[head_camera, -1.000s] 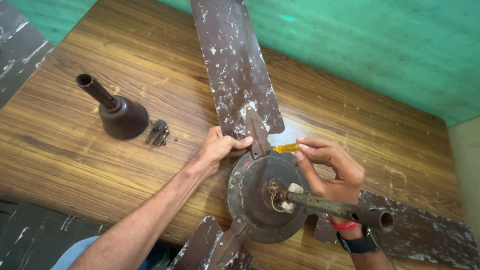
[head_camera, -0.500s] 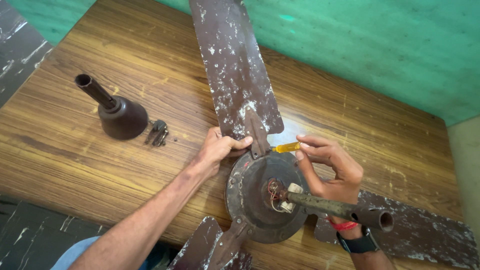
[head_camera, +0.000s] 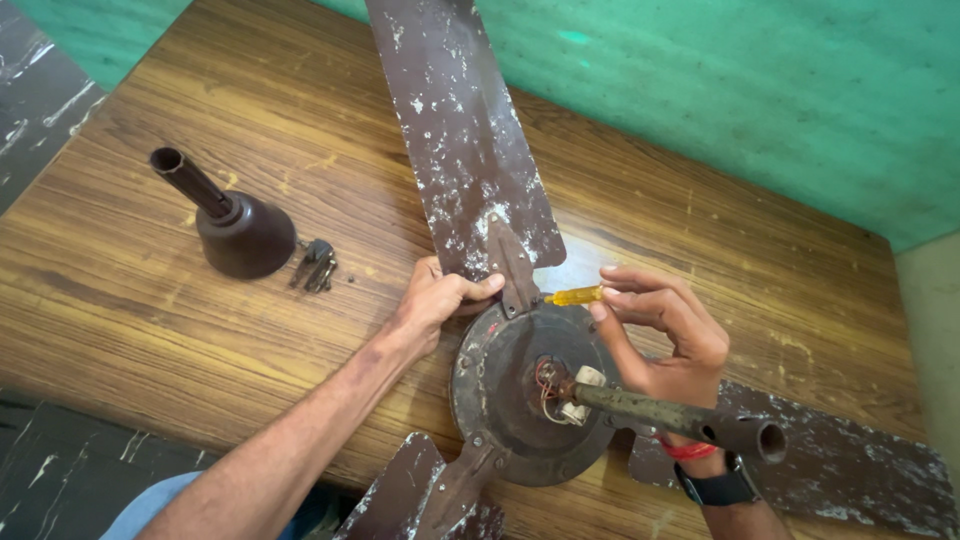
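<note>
An old brown ceiling fan lies on a wooden table (head_camera: 200, 340), motor housing (head_camera: 500, 400) facing up with a rusty rod (head_camera: 680, 420) sticking out toward me. My left hand (head_camera: 440, 300) grips the base of the far blade (head_camera: 460, 140) where its bracket meets the housing. My right hand (head_camera: 660, 335) holds a small yellow-handled screwdriver (head_camera: 575, 296) by its end, its tip pointing at the blade bracket (head_camera: 512, 265). Red wires and a white connector (head_camera: 575, 395) show at the hub. A black watch and red band sit on my right wrist.
A brown bell-shaped fan canopy with a short pipe (head_camera: 235, 225) lies on the table at left, a few small dark screws (head_camera: 315, 268) beside it. Two more blades reach right (head_camera: 850, 470) and toward me (head_camera: 400, 495). A green wall (head_camera: 750, 90) borders the table's far edge.
</note>
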